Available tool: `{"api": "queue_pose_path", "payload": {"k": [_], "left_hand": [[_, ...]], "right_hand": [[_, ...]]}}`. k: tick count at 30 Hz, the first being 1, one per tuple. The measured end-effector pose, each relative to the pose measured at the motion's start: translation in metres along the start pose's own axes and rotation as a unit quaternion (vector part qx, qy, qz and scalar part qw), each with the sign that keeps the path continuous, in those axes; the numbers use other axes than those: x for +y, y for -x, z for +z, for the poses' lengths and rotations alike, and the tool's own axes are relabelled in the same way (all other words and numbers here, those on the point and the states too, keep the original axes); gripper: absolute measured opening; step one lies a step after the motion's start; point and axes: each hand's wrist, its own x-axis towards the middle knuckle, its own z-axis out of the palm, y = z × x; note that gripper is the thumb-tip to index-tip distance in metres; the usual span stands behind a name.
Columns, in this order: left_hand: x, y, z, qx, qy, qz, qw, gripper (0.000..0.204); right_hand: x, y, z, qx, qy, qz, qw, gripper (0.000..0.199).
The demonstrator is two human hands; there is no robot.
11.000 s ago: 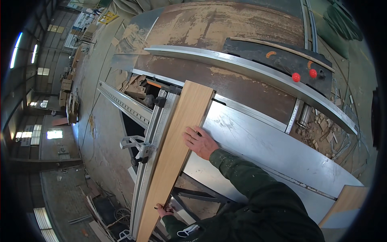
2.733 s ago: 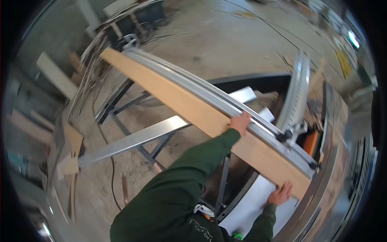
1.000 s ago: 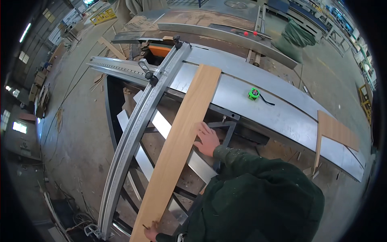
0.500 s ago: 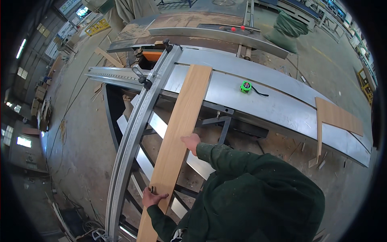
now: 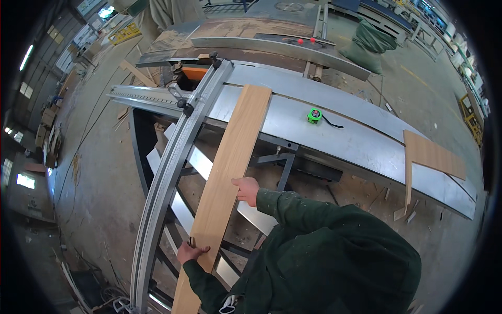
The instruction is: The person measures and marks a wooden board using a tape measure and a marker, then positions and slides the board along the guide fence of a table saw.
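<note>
A long light-brown wooden board lies lengthwise over the sliding table's metal frame, its far end on the silver table. My left hand grips the board's left edge near its close end, thumb across the top. A short dark stick, too small to name, pokes up at its fingers. At the board's right edge, about midway, my right hand holds on, with a fingertip on the top face and the other fingers curled at the side. A green tape measure with a black strap rests on the table, right of the board.
A metal fence rail with black knobs runs along the board's left. An L-shaped wooden offcut hangs over the table's right end. Beyond stands a sawdust-covered machine bed; a green sack sits on the floor behind.
The view has shifted slightly. My right hand has slid a little nearer along the board's edge and shows more of its fingers; my left hand stays on the left edge.
</note>
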Motion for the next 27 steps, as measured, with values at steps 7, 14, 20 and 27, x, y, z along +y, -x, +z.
{"api": "queue_pose_path", "payload": {"k": [7, 14, 20, 27], "left_hand": [[0.053, 0.013, 0.009, 0.101, 0.167, 0.088, 0.977, 0.089], [0.111, 0.002, 0.033, 0.207, 0.171, 0.158, 0.95, 0.088], [0.171, 0.021, 0.048, 0.21, 0.124, 0.177, 0.953, 0.078], [0.274, 0.041, 0.054, 0.2, 0.129, 0.142, 0.961, 0.067]], "right_hand": [[-0.02, 0.02, -0.004, -0.033, 0.043, -0.006, 0.999, 0.055], [-0.031, 0.029, -0.048, -0.104, 0.092, 0.058, 0.989, 0.057], [-0.124, 0.064, -0.158, 0.064, 0.419, -0.376, 0.824, 0.037], [-0.239, 0.031, -0.277, 0.298, 0.67, -0.458, 0.503, 0.063]]}}
